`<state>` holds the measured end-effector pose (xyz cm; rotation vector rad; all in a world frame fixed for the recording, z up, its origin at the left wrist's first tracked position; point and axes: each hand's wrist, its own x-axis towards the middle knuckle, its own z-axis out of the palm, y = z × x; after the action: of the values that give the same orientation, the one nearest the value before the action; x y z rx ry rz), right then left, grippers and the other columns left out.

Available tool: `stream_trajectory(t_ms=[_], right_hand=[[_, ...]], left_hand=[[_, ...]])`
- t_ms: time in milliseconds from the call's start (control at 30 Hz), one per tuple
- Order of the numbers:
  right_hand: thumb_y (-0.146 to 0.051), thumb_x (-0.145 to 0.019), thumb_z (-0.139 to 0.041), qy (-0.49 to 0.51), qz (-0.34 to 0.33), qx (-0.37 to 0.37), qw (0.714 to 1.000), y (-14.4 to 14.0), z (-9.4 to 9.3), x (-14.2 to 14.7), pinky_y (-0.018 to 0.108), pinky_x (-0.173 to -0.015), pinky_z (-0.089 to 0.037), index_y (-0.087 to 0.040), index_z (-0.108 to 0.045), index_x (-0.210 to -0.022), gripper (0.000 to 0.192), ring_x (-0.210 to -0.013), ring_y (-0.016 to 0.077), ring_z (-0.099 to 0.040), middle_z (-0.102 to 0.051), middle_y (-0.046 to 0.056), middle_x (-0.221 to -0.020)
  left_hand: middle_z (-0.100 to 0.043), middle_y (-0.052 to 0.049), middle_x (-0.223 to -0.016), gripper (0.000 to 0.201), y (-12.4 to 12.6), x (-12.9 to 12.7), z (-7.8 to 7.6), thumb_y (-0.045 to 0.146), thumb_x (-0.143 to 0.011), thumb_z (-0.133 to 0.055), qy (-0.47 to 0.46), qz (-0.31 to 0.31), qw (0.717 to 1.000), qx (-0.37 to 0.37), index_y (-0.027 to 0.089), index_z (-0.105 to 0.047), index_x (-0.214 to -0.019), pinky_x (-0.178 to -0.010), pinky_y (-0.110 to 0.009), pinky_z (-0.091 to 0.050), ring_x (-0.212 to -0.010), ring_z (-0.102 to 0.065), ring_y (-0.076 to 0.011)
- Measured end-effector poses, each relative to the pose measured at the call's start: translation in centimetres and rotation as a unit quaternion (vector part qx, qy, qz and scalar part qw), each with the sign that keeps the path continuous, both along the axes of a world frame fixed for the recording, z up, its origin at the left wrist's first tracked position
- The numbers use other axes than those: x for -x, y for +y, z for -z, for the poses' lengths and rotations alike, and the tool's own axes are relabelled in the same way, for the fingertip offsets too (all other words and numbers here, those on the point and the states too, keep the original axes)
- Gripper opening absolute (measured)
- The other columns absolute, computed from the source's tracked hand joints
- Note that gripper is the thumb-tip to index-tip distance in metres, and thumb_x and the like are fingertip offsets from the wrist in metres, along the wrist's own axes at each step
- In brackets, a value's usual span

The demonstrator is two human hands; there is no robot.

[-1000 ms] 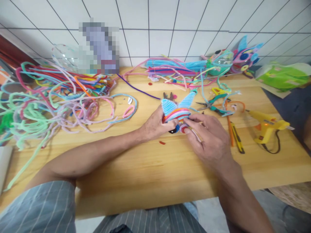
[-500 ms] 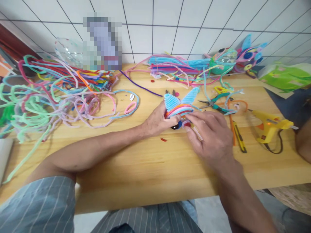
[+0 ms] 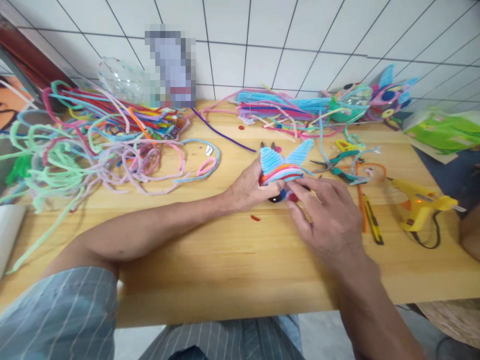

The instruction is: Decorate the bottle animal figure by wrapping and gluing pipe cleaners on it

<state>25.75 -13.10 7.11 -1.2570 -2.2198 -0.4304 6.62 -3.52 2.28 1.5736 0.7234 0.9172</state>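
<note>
My left hand (image 3: 247,189) is closed around a small figure of coiled pipe cleaners (image 3: 283,173), striped orange, pink, blue and red. Two light blue, fin-like pieces (image 3: 301,152) stick up from its far side. Round dark and red parts, including a black one (image 3: 276,198), show on the near side. My right hand (image 3: 328,212) has its thumb and bent forefinger on the figure's right side, around a small red round part (image 3: 293,197). The fingers partly hide that contact. Near it lie teal-handled pliers (image 3: 339,169).
A yellow glue gun (image 3: 420,202) and a yellow-black utility knife (image 3: 373,220) lie on the right. Tangled pipe cleaners (image 3: 56,165) fill the left. Finished-looking figures (image 3: 390,95) and pipe-cleaner bundles (image 3: 281,102) line the tiled wall. Part of another person (image 3: 470,232) shows at the right edge.
The whole view has shifted slightly, so things appear a little further right and lower. My right fingertips have closed in on the figure's near side. My left hand keeps its hold.
</note>
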Motion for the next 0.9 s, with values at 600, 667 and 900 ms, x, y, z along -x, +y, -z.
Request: stream_trajectory(t_ms=[600,667,900], right_hand=[[-0.016,-0.1,-0.069,0.04,-0.015,0.005,0.999,0.08,0.24,0.06,0.052,-0.099,-0.06,-0.024,-0.069,-0.14,0.04,-0.111,0.0312,-0.075,-0.079,0.014,-0.123],[-0.016,-0.101,-0.069,0.04,-0.016,0.005,0.999,0.11,0.27,0.03,0.051,-0.099,-0.06,-0.024,-0.07,-0.139,0.039,-0.111,0.0309,-0.075,-0.079,0.013,-0.123],[-0.015,-0.1,-0.07,0.06,-0.021,0.005,0.998,0.31,0.65,-0.23,0.051,-0.101,-0.058,-0.022,-0.072,-0.138,0.039,-0.113,0.031,-0.074,-0.079,0.014,-0.125]], left_hand=[[-0.076,-0.01,-0.119,0.051,-0.16,0.09,-0.24,0.052,-0.09,-0.075,0.005,-0.005,1.0,-0.003,0.019,-0.06,-0.126,-0.106,-0.047,-0.062,-0.113,-0.073,-0.0303],[-0.075,-0.01,-0.122,0.054,-0.08,0.19,-0.38,0.053,-0.09,-0.074,0.004,0.002,1.0,-0.007,0.018,-0.059,-0.129,-0.107,-0.047,-0.061,-0.114,-0.072,-0.0301],[-0.075,-0.011,-0.128,0.06,0.4,0.31,-0.34,0.052,-0.09,-0.077,0.0,0.025,1.0,0.008,0.018,-0.058,-0.135,-0.11,-0.048,-0.06,-0.12,-0.072,-0.0314]])
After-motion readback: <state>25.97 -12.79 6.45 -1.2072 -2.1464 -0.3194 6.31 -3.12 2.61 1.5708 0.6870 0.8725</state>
